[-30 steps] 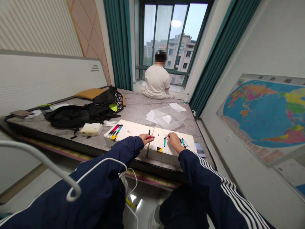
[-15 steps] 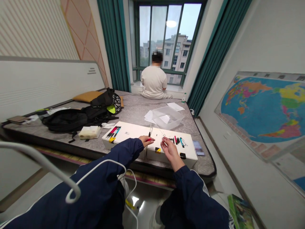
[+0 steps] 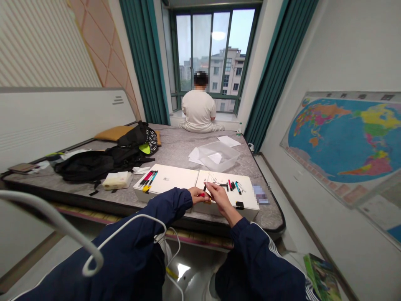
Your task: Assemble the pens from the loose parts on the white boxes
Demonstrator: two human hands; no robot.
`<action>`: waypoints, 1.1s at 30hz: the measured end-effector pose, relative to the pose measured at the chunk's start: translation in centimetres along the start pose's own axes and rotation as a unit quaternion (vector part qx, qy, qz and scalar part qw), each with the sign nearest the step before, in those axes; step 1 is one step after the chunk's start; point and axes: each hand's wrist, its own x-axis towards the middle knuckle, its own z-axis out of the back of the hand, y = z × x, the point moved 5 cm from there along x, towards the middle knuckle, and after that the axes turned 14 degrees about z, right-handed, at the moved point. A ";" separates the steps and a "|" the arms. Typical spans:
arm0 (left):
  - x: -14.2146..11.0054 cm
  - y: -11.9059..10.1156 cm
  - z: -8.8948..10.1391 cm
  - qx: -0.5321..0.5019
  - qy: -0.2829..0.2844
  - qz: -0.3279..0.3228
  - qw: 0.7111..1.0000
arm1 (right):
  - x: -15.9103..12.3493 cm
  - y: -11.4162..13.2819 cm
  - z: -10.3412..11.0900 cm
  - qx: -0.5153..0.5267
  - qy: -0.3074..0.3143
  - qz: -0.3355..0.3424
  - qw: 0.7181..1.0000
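My left hand point(image 3: 197, 195) is closed on a small red pen part point(image 3: 201, 195), over the near edge of the right white box point(image 3: 247, 198). Close beside it, my right hand point(image 3: 218, 195) is in a pinch. A short dark piece point(image 3: 205, 187) shows by its fingertips; whether the fingers hold it I cannot tell. Behind my right hand, thin pen pieces point(image 3: 213, 177) lie on the box top. To their right are a red pen barrel point(image 3: 229, 184), black pieces point(image 3: 233, 185) and a blue barrel point(image 3: 238, 187). Several pens point(image 3: 148, 178) lie side by side on the left white box point(image 3: 175, 177).
Behind the boxes stands a clear plastic bin point(image 3: 219, 155) among white papers point(image 3: 229, 141). A tissue pack point(image 3: 117, 180) and a black backpack point(image 3: 87, 161) lie left on the bed. A person point(image 3: 199, 109) sits facing the window. A white cable point(image 3: 138, 216) crosses before my left sleeve.
My right hand has moved left and its fingers have come together close to my left hand. My left hand has shifted slightly right and down, still with the red part. The view has shifted slightly.
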 end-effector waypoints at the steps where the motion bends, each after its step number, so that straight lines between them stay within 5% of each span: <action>1: 0.1 0.0 -0.2 0.001 0.006 -0.001 1.000 | -0.1 0.1 0.0 -0.009 0.011 0.007 1.000; 10: -0.4 0.3 0.2 -0.037 0.008 -0.014 0.999 | -0.2 0.2 2.3 -0.067 -0.020 0.061 0.996; 18: -0.3 1.8 1.8 0.024 -0.070 0.037 0.997 | -3.3 0.8 -0.7 -0.145 0.155 0.086 0.973; 26: 0.1 1.9 1.3 0.088 -0.070 -0.018 0.993 | -4.1 -0.2 -1.3 -0.122 0.130 -0.016 0.984; 33: -0.1 0.9 0.2 0.230 -0.031 0.017 0.973 | -3.0 -1.2 -0.5 -0.125 0.183 -0.100 0.970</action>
